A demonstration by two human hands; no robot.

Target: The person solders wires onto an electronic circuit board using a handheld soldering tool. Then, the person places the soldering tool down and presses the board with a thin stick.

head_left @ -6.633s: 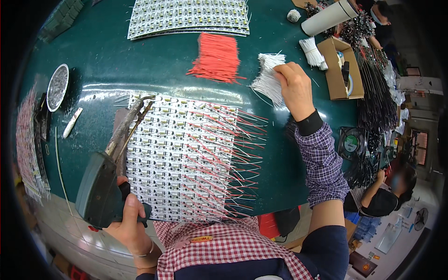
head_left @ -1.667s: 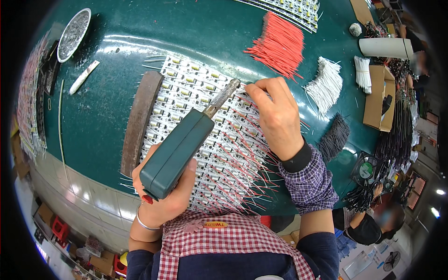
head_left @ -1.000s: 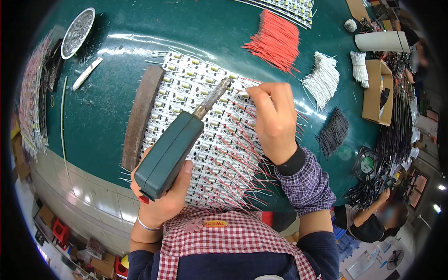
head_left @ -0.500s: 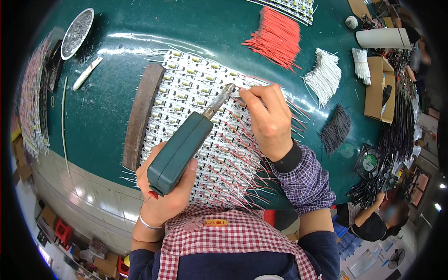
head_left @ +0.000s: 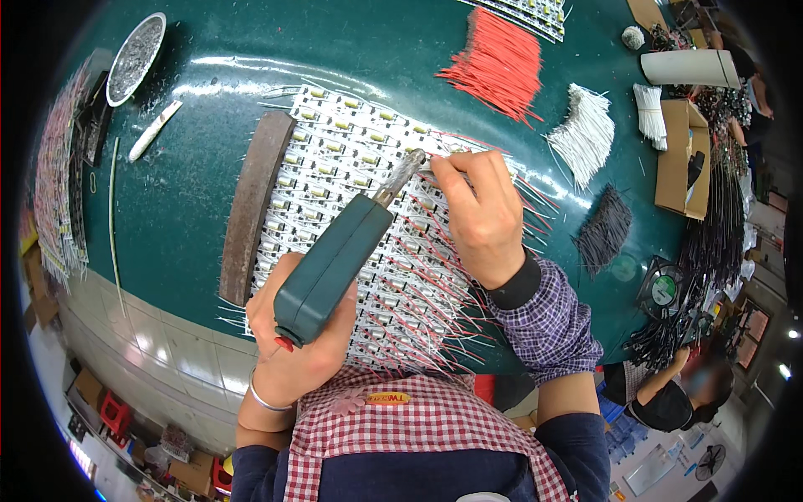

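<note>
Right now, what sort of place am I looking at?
Probably an electronics assembly workshop: there is a panel of small circuit boards, what looks like a green soldering gun held over it, and cut red wires piled on the workbench.

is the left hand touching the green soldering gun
Touching: the head view shows the left hand wrapped around the green soldering gun, with no gap between them.

This is an electronics workshop. A soldering gun (head_left: 335,266) is over circuit boards (head_left: 330,142); red wires (head_left: 495,67) lie at one o'clock.
</note>
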